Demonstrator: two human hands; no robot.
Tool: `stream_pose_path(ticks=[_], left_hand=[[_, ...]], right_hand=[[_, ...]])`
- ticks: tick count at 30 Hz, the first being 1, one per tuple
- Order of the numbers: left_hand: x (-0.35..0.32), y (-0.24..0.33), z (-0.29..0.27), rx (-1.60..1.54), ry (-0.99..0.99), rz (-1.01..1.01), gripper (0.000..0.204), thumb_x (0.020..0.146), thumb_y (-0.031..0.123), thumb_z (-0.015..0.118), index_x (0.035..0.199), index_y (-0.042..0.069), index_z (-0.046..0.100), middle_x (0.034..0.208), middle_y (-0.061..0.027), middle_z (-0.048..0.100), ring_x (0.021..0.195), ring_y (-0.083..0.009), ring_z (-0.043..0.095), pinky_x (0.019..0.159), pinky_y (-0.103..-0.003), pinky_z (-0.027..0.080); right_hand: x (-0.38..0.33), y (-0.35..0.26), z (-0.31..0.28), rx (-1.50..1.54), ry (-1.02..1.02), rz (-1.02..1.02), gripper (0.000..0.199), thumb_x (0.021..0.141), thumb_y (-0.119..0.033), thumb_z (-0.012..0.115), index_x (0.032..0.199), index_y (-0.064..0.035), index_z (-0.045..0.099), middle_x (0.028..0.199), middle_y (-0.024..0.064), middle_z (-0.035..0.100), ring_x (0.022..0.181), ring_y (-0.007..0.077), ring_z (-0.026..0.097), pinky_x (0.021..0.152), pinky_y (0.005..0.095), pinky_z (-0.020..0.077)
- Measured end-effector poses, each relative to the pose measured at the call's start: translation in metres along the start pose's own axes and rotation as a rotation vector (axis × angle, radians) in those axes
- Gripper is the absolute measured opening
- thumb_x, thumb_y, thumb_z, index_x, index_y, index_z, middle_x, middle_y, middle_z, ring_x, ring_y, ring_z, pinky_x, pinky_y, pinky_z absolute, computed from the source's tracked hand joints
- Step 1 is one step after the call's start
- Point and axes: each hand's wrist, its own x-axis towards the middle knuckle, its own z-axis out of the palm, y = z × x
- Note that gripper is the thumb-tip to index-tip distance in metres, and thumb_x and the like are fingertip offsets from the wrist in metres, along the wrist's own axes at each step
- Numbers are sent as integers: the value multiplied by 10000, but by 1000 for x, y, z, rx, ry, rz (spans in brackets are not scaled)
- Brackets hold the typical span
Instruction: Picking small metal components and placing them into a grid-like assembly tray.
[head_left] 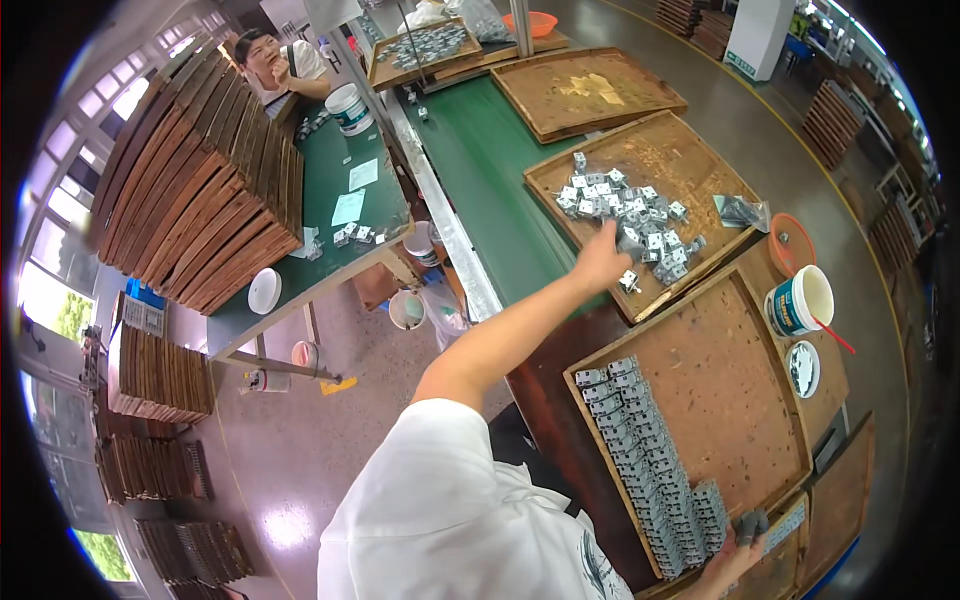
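My left hand [604,258] reaches to the near edge of a loose pile of small silvery metal parts [640,207] in a wooden tray [690,150]. Its fingers, with dark covers on the tips, are drawn together among the parts; whatever they grip is hidden. At the lower right, my right hand [738,552] is curled with its dark-covered fingertips together, beside the near end of tight rows of similar parts [650,460]. Those rows line the left side of a second wooden tray [730,370]. Any piece in the right fingers cannot be made out.
A white bucket [800,302] with a red stick, an orange bowl [790,245] and a white lid [802,368] stand right of the trays. Beyond lies a green belt [490,190]. Stacked wooden trays [210,190] fill the left bench, where another person [283,68] sits.
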Motion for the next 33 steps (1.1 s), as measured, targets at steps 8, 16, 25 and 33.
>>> stream_pose_path(ticks=[8, 16, 25, 33], left_hand=[[-197, 84, 2, -1008, -867, -241, 196, 833, 121, 698, 1004, 98, 605, 857, 24, 604, 714, -74, 571, 566, -242, 469], [-251, 104, -3, -1013, -878, -83, 123, 811, -9, 677, 917, 22, 623, 875, -9, 663, 795, -96, 617, 711, -253, 496], [-271, 116, -18, -688, -919, 346, 178, 923, 96, 608, 1051, -2, 530, 952, -106, 478, 914, -235, 515, 795, -333, 423], [-297, 116, -11, -463, -904, 541, 255, 827, -45, 547, 1073, -23, 486, 985, -171, 461, 953, -358, 516, 803, -400, 418]], right_hand=[[-61, -7, 64, 271, -491, -113, 328, 851, -34, 664, 1169, -1, 591, 997, 73, 654, 810, 166, 647, 679, 271, 554], [-94, -16, 59, 197, -641, -135, 300, 846, -46, 680, 1127, -6, 583, 936, 47, 614, 764, 126, 602, 645, 256, 511], [-127, -38, 47, -415, -569, -564, 254, 896, -105, 642, 1066, 57, 544, 908, 136, 598, 798, 238, 588, 711, 354, 476], [-127, -25, 47, -634, -508, -840, 331, 812, -186, 712, 868, 53, 491, 845, 216, 501, 753, 455, 507, 624, 461, 421]])
